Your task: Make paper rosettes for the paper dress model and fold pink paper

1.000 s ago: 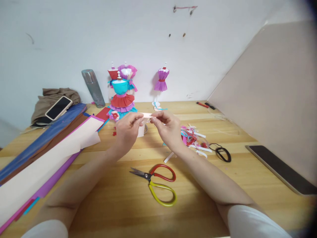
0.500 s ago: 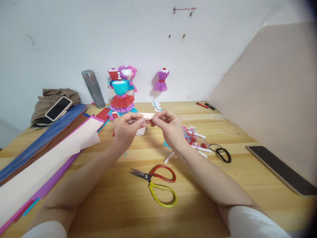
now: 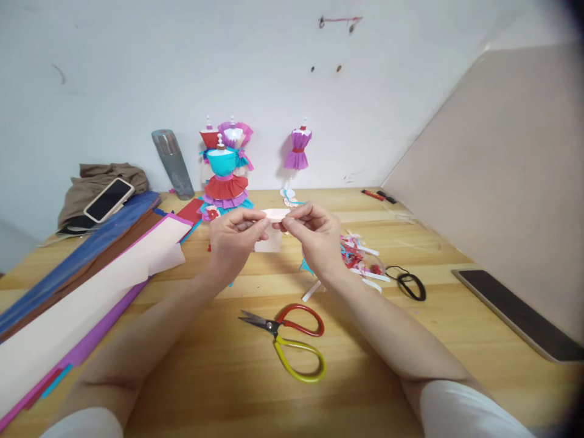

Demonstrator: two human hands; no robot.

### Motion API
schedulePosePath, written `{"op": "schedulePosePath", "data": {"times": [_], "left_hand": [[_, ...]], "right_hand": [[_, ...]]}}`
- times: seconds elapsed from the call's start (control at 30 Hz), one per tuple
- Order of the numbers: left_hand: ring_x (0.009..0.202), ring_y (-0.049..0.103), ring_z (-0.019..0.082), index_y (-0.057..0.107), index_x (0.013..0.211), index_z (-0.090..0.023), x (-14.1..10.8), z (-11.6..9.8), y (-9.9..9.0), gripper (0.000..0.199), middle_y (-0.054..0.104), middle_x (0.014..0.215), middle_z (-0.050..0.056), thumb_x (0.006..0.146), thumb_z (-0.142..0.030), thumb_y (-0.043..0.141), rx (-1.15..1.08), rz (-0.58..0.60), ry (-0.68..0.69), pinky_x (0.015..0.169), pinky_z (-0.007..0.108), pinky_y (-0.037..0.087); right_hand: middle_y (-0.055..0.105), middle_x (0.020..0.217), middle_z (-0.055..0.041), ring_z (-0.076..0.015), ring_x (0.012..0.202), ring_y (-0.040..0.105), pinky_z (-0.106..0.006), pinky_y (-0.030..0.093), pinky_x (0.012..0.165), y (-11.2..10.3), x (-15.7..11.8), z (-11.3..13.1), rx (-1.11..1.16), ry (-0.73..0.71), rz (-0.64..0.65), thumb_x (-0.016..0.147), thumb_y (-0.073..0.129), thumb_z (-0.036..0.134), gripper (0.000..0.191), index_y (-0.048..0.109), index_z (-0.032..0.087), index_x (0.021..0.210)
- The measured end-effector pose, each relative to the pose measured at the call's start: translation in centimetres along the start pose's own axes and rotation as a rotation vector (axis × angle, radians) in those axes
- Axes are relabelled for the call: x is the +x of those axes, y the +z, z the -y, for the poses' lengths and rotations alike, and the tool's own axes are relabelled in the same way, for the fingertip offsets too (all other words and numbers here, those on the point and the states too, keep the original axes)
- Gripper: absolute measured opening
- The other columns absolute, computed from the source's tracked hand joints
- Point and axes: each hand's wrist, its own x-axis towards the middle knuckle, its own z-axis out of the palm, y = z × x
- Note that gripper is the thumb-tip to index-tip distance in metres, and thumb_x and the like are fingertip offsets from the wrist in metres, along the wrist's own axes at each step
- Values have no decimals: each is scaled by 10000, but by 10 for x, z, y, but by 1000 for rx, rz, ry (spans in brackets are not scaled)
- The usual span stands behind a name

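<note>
A small pale pink paper piece (image 3: 276,215) is stretched between my two hands above the table. My left hand (image 3: 235,240) pinches its left end, thumb against fingers. The right end is pinched by my right hand (image 3: 317,237). Part of a pale sheet (image 3: 268,245) shows just below the fingertips; whether it joins the held piece, I cannot tell. Scissors (image 3: 271,326) with a red and a yellow handle lie on the wooden table nearer to me, blades pointing left. Beyond my left hand stands a small dress form (image 3: 225,176) in turquoise, red and purple paper.
Rolled paper sheets (image 3: 95,292), a phone (image 3: 109,199) on brown cloth (image 3: 77,188) and a leaning flask (image 3: 172,164) are at the left. A purple-dressed form (image 3: 298,149) stands behind. Paper scraps (image 3: 358,255), a black cord (image 3: 411,286) and a dark tablet (image 3: 520,313) lie right.
The paper between my fingers now looks wider and curved, and a pale rectangular part shows below it. My hands have barely moved and still pinch both ends.
</note>
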Motion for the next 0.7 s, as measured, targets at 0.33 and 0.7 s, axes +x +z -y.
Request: {"op": "schedulePosePath", "data": {"times": [0.33,0.7], "left_hand": [[496,637,106,771,818,-156,0,7,-2,155,712,619,2,699,-255,777,8,28,92,494,209,529],[540,620,80,807,857,-227,2,17,-7,122,724,713,-12,791,-168,724,146,25,394,569,218,528]], "right_hand": [[690,672,8,-164,669,706,-300,553,660,2,-2,-1,-61,-62,-17,763,775,313,200,609,210,721],[748,874,-29,-177,790,681,-345,540,734,-9,0,-8,-385,-388,54,855,673,222,134,752,243,962]]}}
